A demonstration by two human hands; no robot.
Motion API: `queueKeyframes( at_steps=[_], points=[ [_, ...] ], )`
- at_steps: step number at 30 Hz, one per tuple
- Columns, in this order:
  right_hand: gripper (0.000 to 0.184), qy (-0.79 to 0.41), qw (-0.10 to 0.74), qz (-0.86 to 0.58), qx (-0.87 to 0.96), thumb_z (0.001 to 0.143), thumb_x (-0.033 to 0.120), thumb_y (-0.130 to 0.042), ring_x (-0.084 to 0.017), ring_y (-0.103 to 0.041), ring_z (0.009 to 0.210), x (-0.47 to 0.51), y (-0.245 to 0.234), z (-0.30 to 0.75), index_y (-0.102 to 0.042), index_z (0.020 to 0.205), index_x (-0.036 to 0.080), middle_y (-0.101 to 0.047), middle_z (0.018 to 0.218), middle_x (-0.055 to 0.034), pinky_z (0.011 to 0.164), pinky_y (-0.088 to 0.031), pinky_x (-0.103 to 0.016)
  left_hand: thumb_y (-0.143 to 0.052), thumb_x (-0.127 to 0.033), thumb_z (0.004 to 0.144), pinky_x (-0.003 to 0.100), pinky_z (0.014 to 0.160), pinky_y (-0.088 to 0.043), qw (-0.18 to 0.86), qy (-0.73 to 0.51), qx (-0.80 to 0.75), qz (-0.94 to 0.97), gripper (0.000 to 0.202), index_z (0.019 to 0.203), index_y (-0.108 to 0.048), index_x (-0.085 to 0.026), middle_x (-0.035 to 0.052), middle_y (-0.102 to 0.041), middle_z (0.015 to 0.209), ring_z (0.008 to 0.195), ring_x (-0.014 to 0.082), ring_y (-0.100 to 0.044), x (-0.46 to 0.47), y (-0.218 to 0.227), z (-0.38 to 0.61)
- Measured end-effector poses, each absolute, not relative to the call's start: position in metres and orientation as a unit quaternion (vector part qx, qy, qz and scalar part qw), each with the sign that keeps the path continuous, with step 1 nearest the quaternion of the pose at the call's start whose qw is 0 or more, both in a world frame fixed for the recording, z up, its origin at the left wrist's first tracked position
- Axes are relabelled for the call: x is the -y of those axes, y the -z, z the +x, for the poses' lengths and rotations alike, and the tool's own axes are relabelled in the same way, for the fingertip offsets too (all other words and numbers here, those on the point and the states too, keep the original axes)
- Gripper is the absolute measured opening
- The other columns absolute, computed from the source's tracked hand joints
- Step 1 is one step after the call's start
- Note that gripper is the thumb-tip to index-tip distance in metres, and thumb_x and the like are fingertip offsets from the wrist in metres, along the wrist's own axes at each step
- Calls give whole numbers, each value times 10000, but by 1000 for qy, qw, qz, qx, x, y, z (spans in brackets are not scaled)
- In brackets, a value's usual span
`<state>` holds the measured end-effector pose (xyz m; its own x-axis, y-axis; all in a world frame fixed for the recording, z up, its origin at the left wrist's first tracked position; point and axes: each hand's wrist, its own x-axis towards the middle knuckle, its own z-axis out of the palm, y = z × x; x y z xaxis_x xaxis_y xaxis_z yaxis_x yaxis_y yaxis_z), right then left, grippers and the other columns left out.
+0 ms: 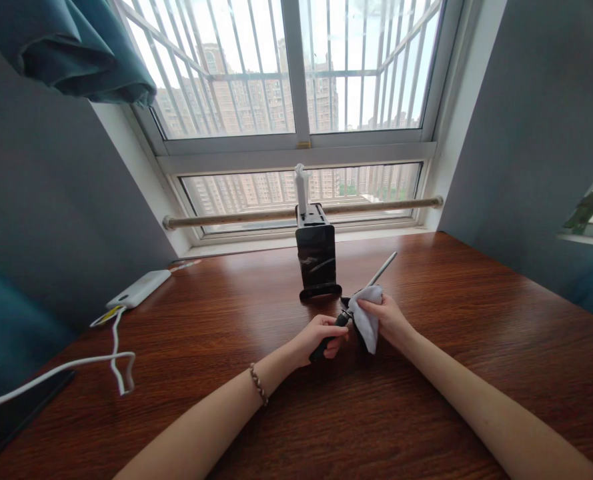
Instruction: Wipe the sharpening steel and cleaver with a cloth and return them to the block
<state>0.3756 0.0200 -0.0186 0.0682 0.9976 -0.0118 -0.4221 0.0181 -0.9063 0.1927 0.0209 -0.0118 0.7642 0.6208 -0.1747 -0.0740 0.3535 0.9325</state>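
Note:
My left hand [320, 333] is closed around the black handle of a honing steel [383, 267]. Its silver rod slants up and away to the right, the tip clear of the tabletop. In my right hand [390, 319] a white cloth [369, 327] is pinched around the rod near the handle, hiding that stretch of metal. Something dark shows along the cloth's lower left edge; I cannot tell if it is the cloth's other side. Just beyond my hands stands a black knife block [316, 257] with slots in its top. A white wrapped-looking upright piece [302, 190] sticks out of it.
The brown wooden table [216, 293] reaches to the window sill. At the left lie a white power strip [139, 289] and its white cord [56, 367]. A horizontal rail [246, 217] crosses the window behind the block. A blue curtain [76, 53] hangs at upper left.

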Motion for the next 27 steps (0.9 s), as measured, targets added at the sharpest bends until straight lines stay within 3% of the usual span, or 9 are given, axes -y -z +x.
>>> queueKeyframes(
  at_steps=[5,13,27],
  points=[
    [340,-569,646,-394,323,483,287,-814,-123,-616,605,-27,16,384,-618,728,157,-679,702,-10,591,-492,-213,-657,-321,707,187,338,-186,780,-219,-267,522,236,677,-541,-118,-66,-388,394,316,42,-302,-20,10,193],
    [336,-629,556,-388,380,483,278,-813,-150,-604,553,-12,13,369,-649,715,100,-674,657,-62,543,-477,-252,-652,-334,699,197,344,-195,775,-214,-270,531,245,670,-558,-109,-63,-380,383,314,49,-307,-19,10,193],
    [295,-575,622,-401,349,481,214,-811,-155,-615,544,-25,-2,405,-637,701,121,-675,661,-56,501,-491,-232,-637,-288,718,193,347,-184,774,-215,-260,536,194,695,-549,-117,-64,-380,399,333,49,-305,-19,8,196]
  ],
)
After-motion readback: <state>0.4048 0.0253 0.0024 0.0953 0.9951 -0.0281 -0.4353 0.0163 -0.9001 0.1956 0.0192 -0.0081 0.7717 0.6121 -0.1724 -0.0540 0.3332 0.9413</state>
